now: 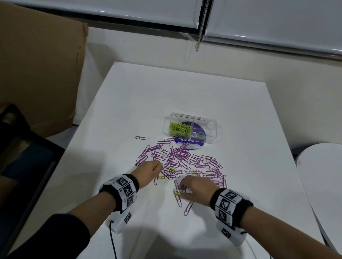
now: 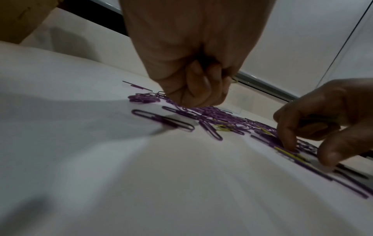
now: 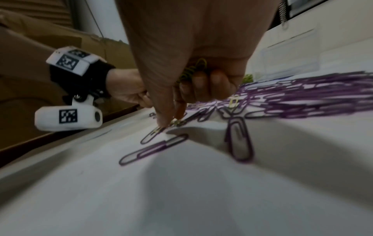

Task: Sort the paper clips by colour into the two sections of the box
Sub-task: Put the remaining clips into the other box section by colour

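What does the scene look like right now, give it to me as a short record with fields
box: clear box at the far side of the table
left section: green clips
right section: no clips visible
loose pile: mostly purple clips, a few green ones among them
left hand: fingers curled at the pile's near-left edge
right hand: holds green clips in its palm, pinching at another

The round purple label [image 1: 193, 137] under the clear box [image 1: 210, 128] reads "GO" (smaller lines beneath are illegible).

Clear glossy plastic box [image 1: 209, 128]; matt white table [image 1: 184, 90]; rough brown cardboard [image 1: 34, 66].
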